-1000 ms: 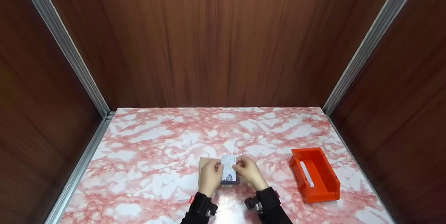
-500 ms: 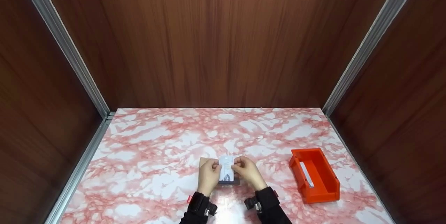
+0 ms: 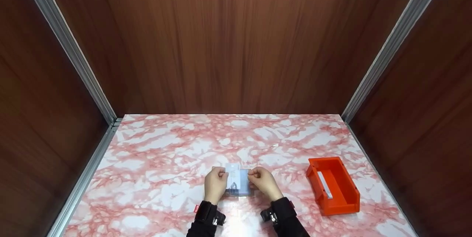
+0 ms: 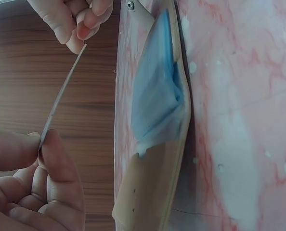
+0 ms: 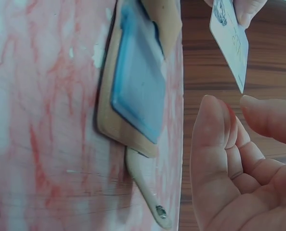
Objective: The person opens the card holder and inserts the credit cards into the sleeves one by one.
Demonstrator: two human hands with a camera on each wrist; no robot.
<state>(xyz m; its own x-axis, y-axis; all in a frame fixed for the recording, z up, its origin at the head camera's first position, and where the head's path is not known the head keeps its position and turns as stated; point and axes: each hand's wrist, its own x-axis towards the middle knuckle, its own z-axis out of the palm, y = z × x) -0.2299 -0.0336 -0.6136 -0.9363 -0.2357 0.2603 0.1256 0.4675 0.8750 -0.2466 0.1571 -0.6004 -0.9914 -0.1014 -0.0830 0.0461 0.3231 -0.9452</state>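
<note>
White plastic marks out the card [image 3: 232, 176], which is near the lower middle of the head view, over a blue sleeve [image 3: 245, 182]. The left hand [image 3: 215, 185] pinches the card by its left edge. At the right of the sleeve, the right hand [image 3: 266, 184] has its thumb and forefinger close together. The 2 hands are about level, which should suit steady work. An orange bin [image 3: 344, 185] stands on the marbled table [image 3: 166, 192] at the lower right, well apart from the hands.

From the left wrist, the card shows edge-on and tilted at left, its lower end firmly between thumb and forefinger. Below the sleeve's rumpled end lies bare tan wallet [image 4: 148, 192]. Those loose folds look easy to snag, so clearance between card and plastic seems wise.

From the right wrist, the card's corner is just beside the right thumb tip; whether they touch, I cannot tell. Those fingers leave a narrow gap and hold nothing. A strap [image 5: 145, 192] runs toward the bottom of the frame. With 1 hand bearing the card, a light pinch near the edge should avoid bending it, and the right fingers do best clear of its printed face.
</note>
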